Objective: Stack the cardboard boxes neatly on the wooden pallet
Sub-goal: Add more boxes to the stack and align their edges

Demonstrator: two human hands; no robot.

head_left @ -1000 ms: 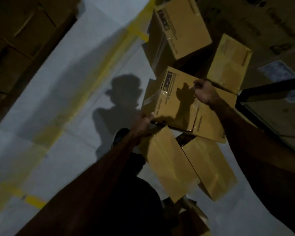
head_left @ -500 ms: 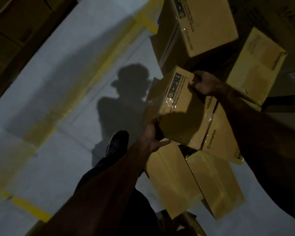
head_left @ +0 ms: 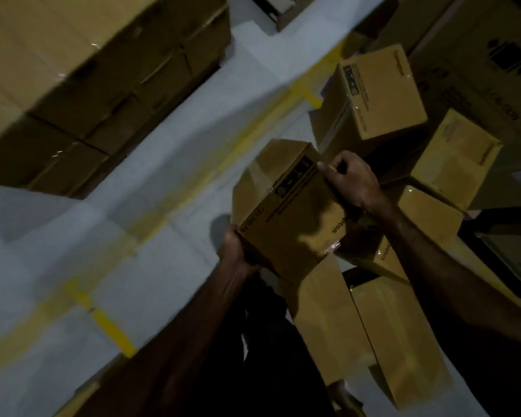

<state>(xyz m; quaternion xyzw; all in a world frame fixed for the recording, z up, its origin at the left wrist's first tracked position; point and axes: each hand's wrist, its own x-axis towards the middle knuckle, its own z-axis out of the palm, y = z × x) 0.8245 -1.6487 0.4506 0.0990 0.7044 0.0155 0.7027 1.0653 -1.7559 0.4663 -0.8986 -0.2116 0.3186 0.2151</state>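
- Nearest me, two flat boxes (head_left: 373,335) lie on the floor (head_left: 133,212).
- My left hand (head_left: 235,251) and right hand (head_left: 352,182) grasp the lifted carton (head_left: 289,215) by opposite corners.
- Beyond it, loose cartons (head_left: 379,94) crowd the right; a stacked wall of boxes (head_left: 97,79) stands far left.

A pale grey floor (head_left: 82,251) carries everything here, crossed by a worn yellow line (head_left: 223,164) that runs diagonally, with a shorter yellow stripe (head_left: 109,329) branching off nearer the camera. To the left of that line, a wall of stacked brown cartons (head_left: 103,94) stands on the floor. To the right of the line lies a loose heap of cardboard boxes: two flat boxes (head_left: 373,335) side by side nearest the camera, a printed box (head_left: 376,94) farther off close to the line, and a plainer box (head_left: 454,161) beyond it to the right. How they rest beneath is lost in shadow.
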